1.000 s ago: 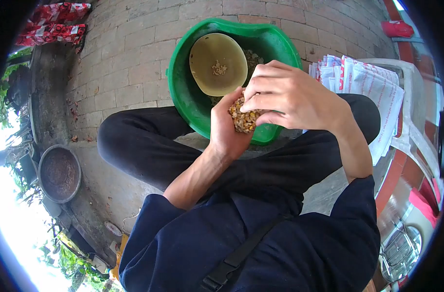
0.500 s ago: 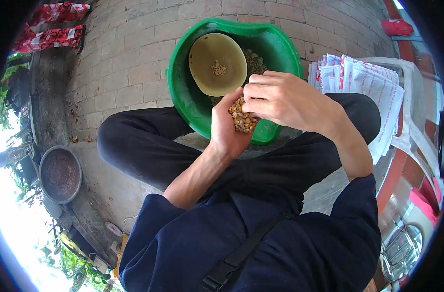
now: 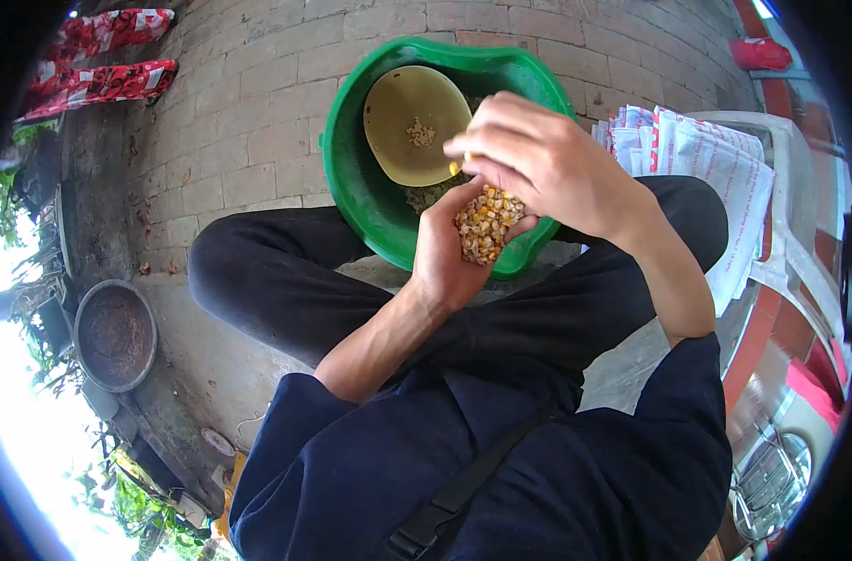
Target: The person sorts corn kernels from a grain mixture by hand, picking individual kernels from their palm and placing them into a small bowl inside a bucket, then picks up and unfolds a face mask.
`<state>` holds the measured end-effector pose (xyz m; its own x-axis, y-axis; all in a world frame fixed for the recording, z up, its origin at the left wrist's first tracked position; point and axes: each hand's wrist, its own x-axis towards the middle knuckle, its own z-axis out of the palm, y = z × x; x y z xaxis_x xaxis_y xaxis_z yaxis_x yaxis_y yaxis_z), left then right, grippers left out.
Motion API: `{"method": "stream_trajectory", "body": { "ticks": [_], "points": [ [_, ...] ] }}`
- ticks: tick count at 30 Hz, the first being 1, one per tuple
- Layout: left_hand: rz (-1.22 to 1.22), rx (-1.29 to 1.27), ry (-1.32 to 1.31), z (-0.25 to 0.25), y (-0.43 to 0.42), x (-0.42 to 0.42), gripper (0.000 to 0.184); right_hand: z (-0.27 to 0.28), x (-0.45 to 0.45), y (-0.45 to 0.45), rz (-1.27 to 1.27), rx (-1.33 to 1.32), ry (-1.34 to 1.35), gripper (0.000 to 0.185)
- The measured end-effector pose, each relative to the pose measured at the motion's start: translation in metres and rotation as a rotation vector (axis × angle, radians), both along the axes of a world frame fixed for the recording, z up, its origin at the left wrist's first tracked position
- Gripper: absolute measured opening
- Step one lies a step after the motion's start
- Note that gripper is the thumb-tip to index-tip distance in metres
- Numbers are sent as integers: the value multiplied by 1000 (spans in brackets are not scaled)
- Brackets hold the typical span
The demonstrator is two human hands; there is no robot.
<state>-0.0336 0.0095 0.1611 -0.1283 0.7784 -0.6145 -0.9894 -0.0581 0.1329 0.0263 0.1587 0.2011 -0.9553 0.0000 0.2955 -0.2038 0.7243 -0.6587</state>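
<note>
My left hand (image 3: 452,257) is cupped around a heap of yellow and pale corn kernels (image 3: 486,224). Just above the heap, my right hand (image 3: 543,164) is pinched on a yellow kernel (image 3: 456,168), at the lower right rim of a yellowish bowl (image 3: 393,122). A small pile of pale bits (image 3: 420,133) lies in that bowl. The bowl sits tilted inside a green basin (image 3: 344,178) in front of my crossed legs. More loose material shows in the basin beneath the bowl, partly hidden by my hands.
Folded printed sacks (image 3: 687,159) lie on a white plastic chair (image 3: 795,206) at the right. A round grey basin (image 3: 115,335) stands at the left. Red patterned cloth (image 3: 117,82) is at the upper left. Brick paving (image 3: 248,103) surrounds the green basin.
My right hand has lifted off the kernels and moved up toward the bowl with a kernel at its fingertips. My left hand has opened wider and shifted slightly right, showing more of the heap.
</note>
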Motion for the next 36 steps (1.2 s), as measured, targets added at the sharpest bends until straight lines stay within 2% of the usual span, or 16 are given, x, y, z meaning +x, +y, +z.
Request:
{"method": "stream_trajectory", "body": {
  "ticks": [1,2,4,7,10,14,16,19,32,36],
  "points": [
    [-16,54,-6,-4,-2,0,39,-2,-2,0,-76,34,56,13],
    [-15,54,-7,-3,-2,-1,39,-3,-4,0,-152,68,112,13],
    [-111,135,60,-1,-1,-3,46,-3,-5,2,-153,70,160,16],
    [-113,157,70,-3,-1,-4,50,2,-5,2,-221,101,183,25],
    [-114,140,60,-2,-1,-4,50,5,-7,-4,-302,8,172,30],
    [-109,128,79,2,-1,-4,50,4,-7,-4,-283,-51,220,31],
    [-111,146,69,-1,-2,-4,49,2,-7,-3,-298,-43,329,22],
    [-106,146,40,-6,-2,-3,48,-1,-6,-1,-312,-21,341,17],
    [-117,143,44,-7,-3,-3,47,-12,-12,-1,-373,-55,400,13],
    [-114,147,53,-7,-3,-4,48,-13,-12,-3,-401,-87,324,12]
  ]
}}
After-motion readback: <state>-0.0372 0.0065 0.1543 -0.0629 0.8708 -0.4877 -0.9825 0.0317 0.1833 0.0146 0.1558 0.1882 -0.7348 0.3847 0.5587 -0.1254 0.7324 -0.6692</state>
